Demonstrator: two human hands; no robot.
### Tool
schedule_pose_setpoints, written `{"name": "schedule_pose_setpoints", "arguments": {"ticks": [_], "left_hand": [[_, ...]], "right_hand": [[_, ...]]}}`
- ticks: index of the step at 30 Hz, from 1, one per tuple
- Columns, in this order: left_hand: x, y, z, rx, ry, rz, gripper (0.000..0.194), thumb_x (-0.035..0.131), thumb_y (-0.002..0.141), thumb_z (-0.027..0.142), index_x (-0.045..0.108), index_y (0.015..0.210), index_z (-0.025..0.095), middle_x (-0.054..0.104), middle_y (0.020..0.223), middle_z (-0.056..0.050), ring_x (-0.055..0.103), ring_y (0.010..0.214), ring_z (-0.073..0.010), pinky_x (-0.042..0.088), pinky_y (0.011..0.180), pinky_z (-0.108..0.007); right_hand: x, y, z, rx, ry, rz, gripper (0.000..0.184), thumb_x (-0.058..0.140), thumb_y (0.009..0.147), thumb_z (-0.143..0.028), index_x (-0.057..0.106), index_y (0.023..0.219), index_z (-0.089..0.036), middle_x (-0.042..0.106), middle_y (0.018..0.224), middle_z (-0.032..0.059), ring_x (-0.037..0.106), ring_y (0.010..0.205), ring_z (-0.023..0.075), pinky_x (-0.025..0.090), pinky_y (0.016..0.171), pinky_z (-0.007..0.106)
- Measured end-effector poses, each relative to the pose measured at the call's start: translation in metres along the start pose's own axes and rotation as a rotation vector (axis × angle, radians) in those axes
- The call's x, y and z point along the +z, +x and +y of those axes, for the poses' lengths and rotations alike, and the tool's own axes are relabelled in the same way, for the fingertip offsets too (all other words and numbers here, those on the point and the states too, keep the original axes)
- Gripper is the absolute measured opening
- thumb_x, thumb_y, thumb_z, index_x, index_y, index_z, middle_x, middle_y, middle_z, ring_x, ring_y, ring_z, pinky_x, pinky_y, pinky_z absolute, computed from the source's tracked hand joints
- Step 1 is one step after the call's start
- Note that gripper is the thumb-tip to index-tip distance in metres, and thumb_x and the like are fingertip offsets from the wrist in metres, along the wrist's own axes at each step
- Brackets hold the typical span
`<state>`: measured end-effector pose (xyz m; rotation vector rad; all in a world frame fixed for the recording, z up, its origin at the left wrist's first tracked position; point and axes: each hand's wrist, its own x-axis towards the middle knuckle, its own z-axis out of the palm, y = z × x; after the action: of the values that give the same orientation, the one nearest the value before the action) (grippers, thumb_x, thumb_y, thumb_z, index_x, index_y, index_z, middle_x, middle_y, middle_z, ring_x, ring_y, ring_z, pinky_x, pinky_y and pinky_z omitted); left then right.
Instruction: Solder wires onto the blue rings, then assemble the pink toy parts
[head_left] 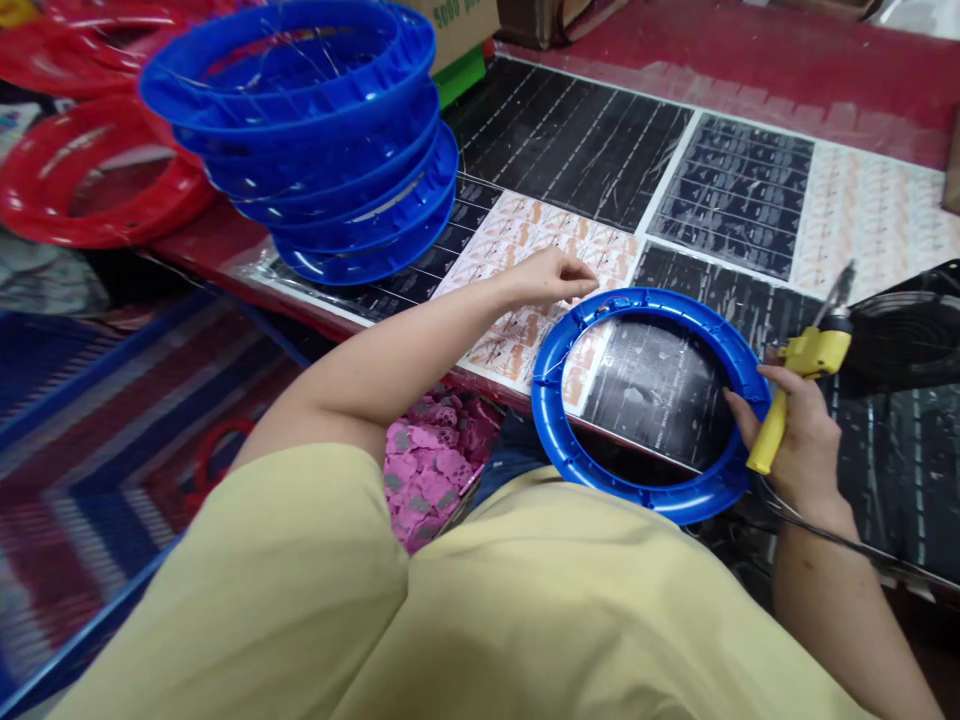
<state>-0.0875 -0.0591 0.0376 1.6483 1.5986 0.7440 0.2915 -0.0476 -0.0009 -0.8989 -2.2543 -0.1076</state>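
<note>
A blue plastic ring (556, 425) lies tilted at the table's near edge, close against my body. My right hand (806, 440) is closed around a yellow soldering gun (768, 438), its metal tip pointing up and away. The thumb and index finger of that hand also touch the ring's right side. Just beyond the ring's upper left rim is my left hand (551, 277), with fingers curled together; whether anything small is between them cannot be made out. Thin wires (616, 299) show inside the ring's channel near this hand.
Several blue rings (300, 110) are stacked at the left of the table (750, 60), with red rings (97, 170) beside them. A cardboard box (465, 30) stands behind. Printed sheets (570, 140) cover the tabletop. A dark round object (911, 335) sits at the right, and a cable (817, 535) trails by my right wrist.
</note>
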Motion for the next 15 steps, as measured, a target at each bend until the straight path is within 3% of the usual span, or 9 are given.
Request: {"name": "schedule_pose_setpoints", "arguments": {"ticks": [3, 7, 15], "left_hand": [[0.006, 0.012, 0.003, -0.011, 0.133, 0.045, 0.018, 0.067, 0.084, 0.029, 0.078, 0.086, 0.014, 0.072, 0.072, -0.004, 0.067, 0.076, -0.0173, 0.051, 0.078, -0.031], [0.015, 0.024, 0.003, -0.045, 0.283, 0.096, 0.008, 0.071, 0.074, 0.020, 0.077, 0.074, 0.015, 0.069, 0.065, -0.002, 0.067, 0.075, -0.0195, 0.049, 0.077, -0.031], [0.037, 0.033, -0.004, 0.053, 0.282, 0.249, 0.016, 0.060, 0.081, 0.016, 0.075, 0.087, 0.015, 0.075, 0.090, -0.005, 0.067, 0.087, -0.0179, 0.051, 0.085, -0.031]], "right_hand": [[-0.004, 0.000, 0.009, -0.087, 0.085, -0.074, 0.038, 0.072, 0.084, -0.033, 0.058, 0.118, -0.024, 0.072, 0.119, 0.0121, 0.071, 0.103, 0.0271, 0.059, 0.090, 0.040], [-0.005, -0.004, 0.020, -0.180, 0.160, -0.121, 0.035, 0.071, 0.085, -0.031, 0.057, 0.116, -0.024, 0.074, 0.115, 0.0082, 0.071, 0.098, 0.0245, 0.057, 0.085, 0.039], [0.005, -0.017, 0.013, -0.214, 0.009, -0.067, 0.027, 0.067, 0.088, -0.036, 0.059, 0.110, -0.021, 0.075, 0.107, 0.0084, 0.070, 0.082, 0.0211, 0.056, 0.087, 0.041]]}}
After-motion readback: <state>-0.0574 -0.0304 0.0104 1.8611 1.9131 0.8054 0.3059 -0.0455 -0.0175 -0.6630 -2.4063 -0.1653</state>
